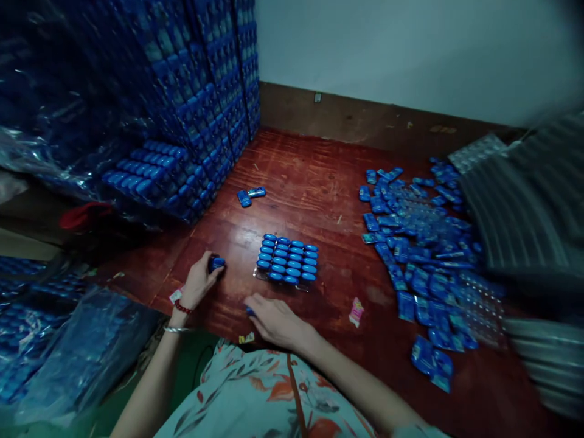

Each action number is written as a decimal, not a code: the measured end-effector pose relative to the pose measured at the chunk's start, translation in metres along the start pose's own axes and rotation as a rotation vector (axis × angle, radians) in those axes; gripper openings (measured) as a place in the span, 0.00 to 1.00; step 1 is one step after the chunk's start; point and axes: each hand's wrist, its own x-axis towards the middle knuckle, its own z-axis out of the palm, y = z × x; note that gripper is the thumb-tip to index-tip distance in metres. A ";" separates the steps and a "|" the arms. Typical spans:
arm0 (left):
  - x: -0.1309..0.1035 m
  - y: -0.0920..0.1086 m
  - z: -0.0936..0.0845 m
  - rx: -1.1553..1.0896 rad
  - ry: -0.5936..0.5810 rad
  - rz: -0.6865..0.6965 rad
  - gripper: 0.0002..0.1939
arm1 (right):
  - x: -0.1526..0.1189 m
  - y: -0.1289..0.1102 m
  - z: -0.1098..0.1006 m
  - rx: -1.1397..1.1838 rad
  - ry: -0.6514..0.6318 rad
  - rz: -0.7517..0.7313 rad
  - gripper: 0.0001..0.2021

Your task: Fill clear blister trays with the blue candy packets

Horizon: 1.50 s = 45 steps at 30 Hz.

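Left grip: my left hand [199,281] is clenched round one small blue capsule-shaped piece [217,263], fingertips pinching it just above the counter [319,182], near the front-left edge; held by its end, I judge so it can be turned and seated.
Right grip: my right hand [277,320] lies palm down on the counter by the front edge, fingers curled loosely; a bit of blue [249,311] peeks out under the fingertips, but I cannot tell whether it is gripped or only covered.
Tray: a clear blister tray of blue pieces [288,258] sits mid-counter, just beyond both hands, rows filled and aligned; placed centrally, probably so either hand reaches it.
Loose pair: two blue pieces [250,195] lie further back toward the left, well apart from the tray.
Pile: a scatter of blue packets and clear blister sheets [422,255] covers the right side of the counter, overlapping, unsorted.
Stacks: wrapped stacks of filled trays [182,109] stand at the back-left corner against the wall; one lower stack [150,170] is in front of them.
Scraps: a pink-white wrapper bit [356,311] lies near the front edge, right of my right hand.
Wrist: red bracelet [182,307] and a thin bangle on the left arm.
Right margin: striped fabric [529,201], blurred; I cannot tell what it is.
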 end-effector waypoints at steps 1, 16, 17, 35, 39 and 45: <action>-0.005 0.007 0.004 -0.054 0.031 -0.031 0.17 | -0.016 0.009 -0.001 0.099 0.060 0.053 0.18; -0.024 0.062 0.046 -0.349 0.135 0.178 0.15 | -0.085 0.083 0.001 0.061 0.740 0.240 0.15; -0.026 0.060 0.045 -0.279 0.124 0.201 0.14 | -0.083 0.085 -0.001 -0.007 0.671 0.216 0.18; -0.046 0.045 0.036 -0.007 0.085 0.483 0.14 | -0.083 0.099 0.004 -0.062 0.719 0.021 0.19; -0.029 0.048 0.044 0.162 -0.016 0.649 0.18 | -0.082 0.093 -0.013 -0.282 0.493 0.065 0.19; -0.008 0.062 0.035 0.348 -0.211 0.785 0.16 | -0.072 0.086 -0.035 -0.518 0.257 0.038 0.18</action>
